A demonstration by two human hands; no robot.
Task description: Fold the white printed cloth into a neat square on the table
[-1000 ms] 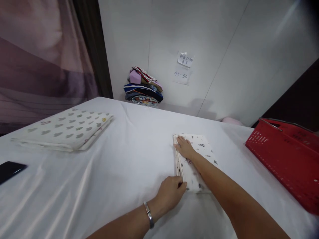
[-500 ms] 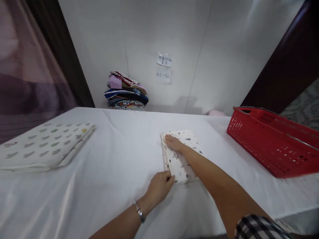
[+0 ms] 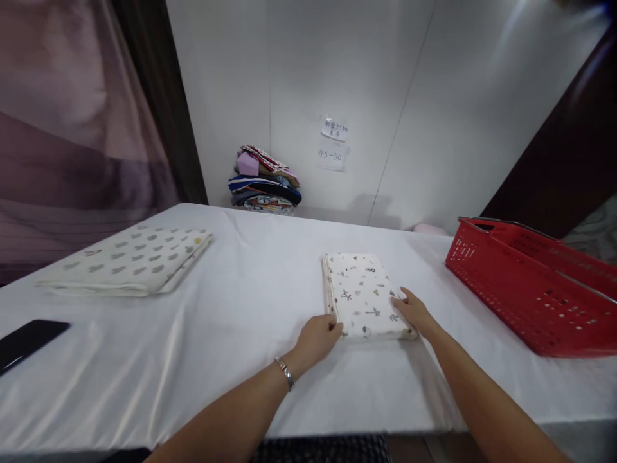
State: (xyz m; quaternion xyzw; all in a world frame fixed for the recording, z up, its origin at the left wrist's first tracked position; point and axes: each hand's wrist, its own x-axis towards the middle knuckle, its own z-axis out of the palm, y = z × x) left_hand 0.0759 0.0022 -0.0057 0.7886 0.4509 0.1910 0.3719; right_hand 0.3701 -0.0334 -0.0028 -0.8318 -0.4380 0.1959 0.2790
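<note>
A folded white cloth (image 3: 359, 292) with small grey and brown prints lies on the table in front of me. At its near left corner my left hand (image 3: 318, 341), with a silver bracelet on the wrist, is closed, thumb on top of the fabric. My right hand (image 3: 417, 312) is at the cloth's right edge, the thumb side over the top layer and the fingers at the edge; their undersides are hidden. Stacked layers show along the cloth's left side.
Another folded white cloth (image 3: 139, 260) with grey shapes lies at the left. A black phone-like object (image 3: 29, 341) is at the left edge. The red basket (image 3: 515, 289) stands on the right. Behind the white-covered table (image 3: 250, 270) is a pile of folded fabrics (image 3: 265, 183).
My right hand has moved from the cloth's far left corner to its right edge. My left hand stays at the near left corner. The view has shifted, showing the black object.
</note>
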